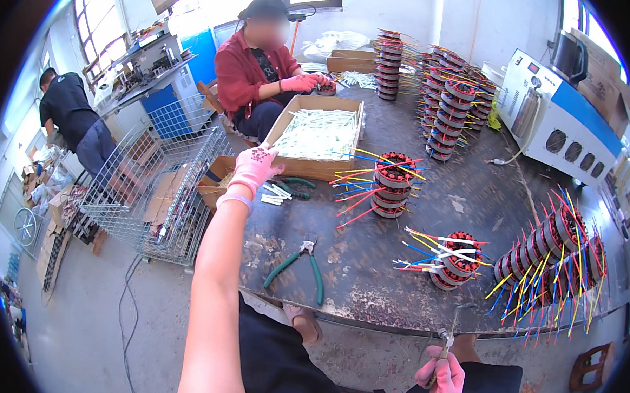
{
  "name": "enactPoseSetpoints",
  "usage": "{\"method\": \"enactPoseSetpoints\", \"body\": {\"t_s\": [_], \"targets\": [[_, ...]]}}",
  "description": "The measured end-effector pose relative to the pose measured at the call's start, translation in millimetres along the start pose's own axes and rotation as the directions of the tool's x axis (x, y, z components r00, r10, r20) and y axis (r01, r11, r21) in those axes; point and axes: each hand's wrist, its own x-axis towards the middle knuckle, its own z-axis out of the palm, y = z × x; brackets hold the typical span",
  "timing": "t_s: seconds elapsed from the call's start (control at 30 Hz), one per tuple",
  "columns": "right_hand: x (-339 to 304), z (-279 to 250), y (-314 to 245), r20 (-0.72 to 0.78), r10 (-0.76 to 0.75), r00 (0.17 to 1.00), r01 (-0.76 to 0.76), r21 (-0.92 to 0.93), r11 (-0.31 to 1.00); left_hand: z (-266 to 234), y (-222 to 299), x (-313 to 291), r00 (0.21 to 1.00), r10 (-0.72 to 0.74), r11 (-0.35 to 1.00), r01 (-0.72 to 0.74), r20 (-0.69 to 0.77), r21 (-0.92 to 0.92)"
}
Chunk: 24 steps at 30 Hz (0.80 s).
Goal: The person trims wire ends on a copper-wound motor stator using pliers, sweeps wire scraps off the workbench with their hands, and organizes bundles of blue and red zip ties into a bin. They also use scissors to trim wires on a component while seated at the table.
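My left hand (255,167), in a pink glove, reaches to the near left corner of a carton (309,169) of thin white tubes (321,130). Its thumb is apart from its fingers, and nothing shows in it. Low at the table's front edge, my right hand (444,381), also gloved, is closed round a slim hand torch (448,341) with a bent metal nozzle. Beyond the nozzle stands a short stack of motor stators (455,262), with white tubes on some of its coloured wires. A taller stator stack (392,189) stands farther back.
Green-handled cutters (304,263), pliers (294,188) and loose white tubes (276,193) lie on the table (368,269). Stators lean at right (552,242). A white-blue machine (561,116) stands behind. A co-worker (264,68) handles a stator; a wire cage (164,190) stands left.
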Motion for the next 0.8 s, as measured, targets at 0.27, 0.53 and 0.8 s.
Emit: {"method": "enactPoseSetpoints", "body": {"t_s": [0.27, 0.53, 0.8], "targets": [[1, 14, -1, -0.020, -0.001, 1.000, -0.001, -0.104, 0.995, 38, -20, 22, 0.979, 0.089, 0.994, -0.098, -0.181, -0.042], [0, 29, -11, 0.042, 0.048, 0.998, -0.042, -0.122, 0.992, 63, -44, 36, 0.967, -0.044, 0.996, 0.024, -0.252, -0.084], [-3, 34, -10, 0.069, 0.060, 0.996, -0.053, -0.102, 0.993, 57, -61, 28, 0.960, -0.073, 0.992, 0.041, -0.269, -0.122]]}}
